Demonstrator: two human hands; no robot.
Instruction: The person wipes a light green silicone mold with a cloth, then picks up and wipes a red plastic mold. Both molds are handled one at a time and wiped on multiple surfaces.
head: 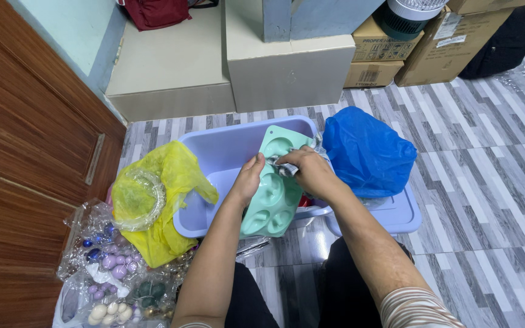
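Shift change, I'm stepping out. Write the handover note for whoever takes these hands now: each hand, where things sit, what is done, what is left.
Left hand: grips the left edge of the green mould tray, holding it tilted over the lilac tub.
Right hand: presses a grey cloth into an upper cavity of the tray.
Around: blue bag right of the tub, yellow bag left, bagged beads on the floor.
Done: cannot tell which cavities are wiped.
Left: probably the lower cavities.
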